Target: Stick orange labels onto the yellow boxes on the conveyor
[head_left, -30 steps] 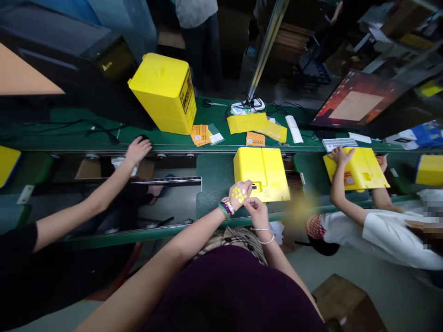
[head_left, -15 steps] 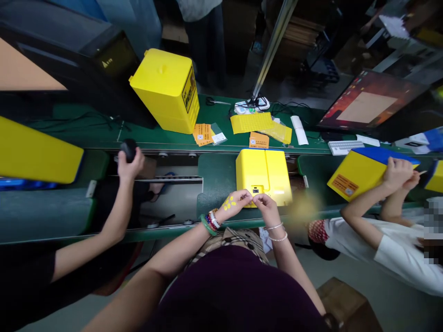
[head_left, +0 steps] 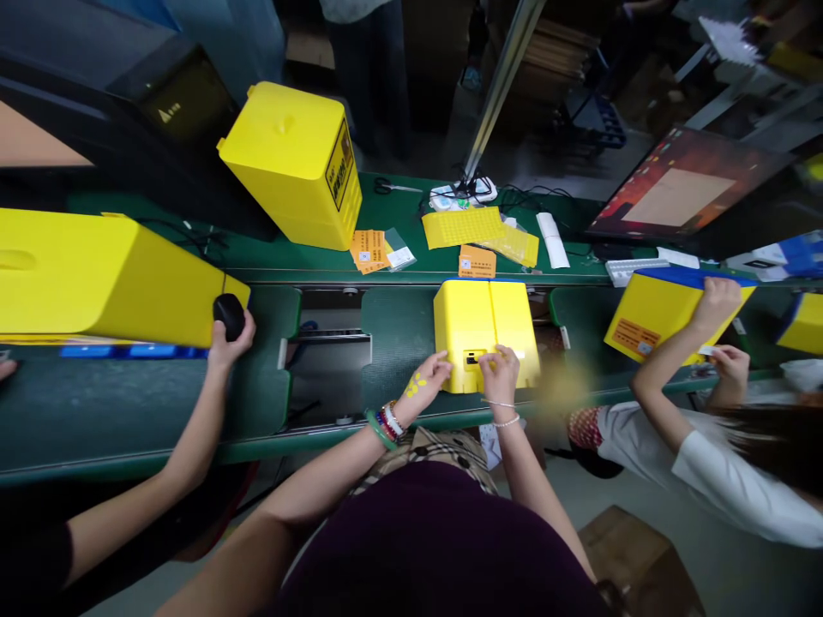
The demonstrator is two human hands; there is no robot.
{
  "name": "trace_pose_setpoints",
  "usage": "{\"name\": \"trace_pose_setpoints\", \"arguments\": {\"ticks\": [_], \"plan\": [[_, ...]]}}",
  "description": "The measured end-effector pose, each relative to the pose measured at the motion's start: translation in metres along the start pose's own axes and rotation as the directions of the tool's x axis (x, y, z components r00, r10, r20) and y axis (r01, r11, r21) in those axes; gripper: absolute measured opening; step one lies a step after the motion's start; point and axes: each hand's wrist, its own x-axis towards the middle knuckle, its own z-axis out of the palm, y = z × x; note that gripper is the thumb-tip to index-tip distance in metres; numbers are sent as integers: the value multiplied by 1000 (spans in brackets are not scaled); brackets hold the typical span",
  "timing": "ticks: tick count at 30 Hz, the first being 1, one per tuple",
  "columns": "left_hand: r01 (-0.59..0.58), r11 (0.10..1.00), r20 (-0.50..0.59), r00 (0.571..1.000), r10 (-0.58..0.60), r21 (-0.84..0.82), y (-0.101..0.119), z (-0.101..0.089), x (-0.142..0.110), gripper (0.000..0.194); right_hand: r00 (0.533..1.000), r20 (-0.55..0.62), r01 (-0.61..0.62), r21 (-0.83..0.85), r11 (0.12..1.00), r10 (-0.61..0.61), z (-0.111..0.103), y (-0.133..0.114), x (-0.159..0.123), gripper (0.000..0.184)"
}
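A yellow box with rounded edges [head_left: 464, 313] lies in front of me, with a small dark panel [head_left: 471, 358] low on its near face. My right hand [head_left: 502, 370] is closed in a pinch right beside that panel, fingertips against the box; whatever is between them is too small to make out. At the box's lower left edge is my left hand [head_left: 425, 383], fingers loosely stretched toward the box and a little apart. Several yellow dot stickers [head_left: 415, 385] are stuck on the back of that hand. Bracelets circle both wrists.
Green carrier boards [head_left: 395, 330] run along the line, with a gap to the left. Behind stand a tall yellow box [head_left: 292, 171], orange labels [head_left: 477, 261], a yellow sticker sheet [head_left: 461, 228] and scissors [head_left: 395, 186]. A co-worker's hand with a black mouse [head_left: 229, 315] is left; another co-worker handles a yellow-blue box [head_left: 649, 317] right.
My hands, pinched together before, have separated: the right went up to the dark panel, the left drew back left. At left, a large yellow box and its board slid in toward the right.
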Motion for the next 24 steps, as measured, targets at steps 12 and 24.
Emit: {"name": "trace_pose_setpoints", "arguments": {"ticks": [12, 24], "plan": [[-44, 993, 81, 996, 35, 108, -27, -19, 5, 43, 1000, -4, 27, -370, 928, -31, 27, -2, 3, 24], [-25, 989, 62, 998, 16, 147, -34, -23, 13, 42, 970, 190, 231, -541, 808, -150, 14, -22, -7, 29]]}}
